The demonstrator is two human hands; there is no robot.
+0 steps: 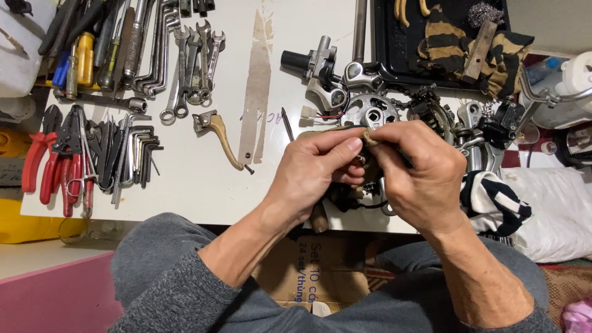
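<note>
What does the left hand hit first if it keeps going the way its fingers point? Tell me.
The left hand points right, toward the right hand. It would meet the small part pinched between them, then the right fingers; depth is unclear.

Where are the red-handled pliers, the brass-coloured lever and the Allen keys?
red-handled pliers (44, 161), head view, on the red grip of the leftmost pair.
brass-coloured lever (226, 145), head view, on the middle of its curved blade.
Allen keys (143, 148), head view, on the long shanks of the set.
</note>
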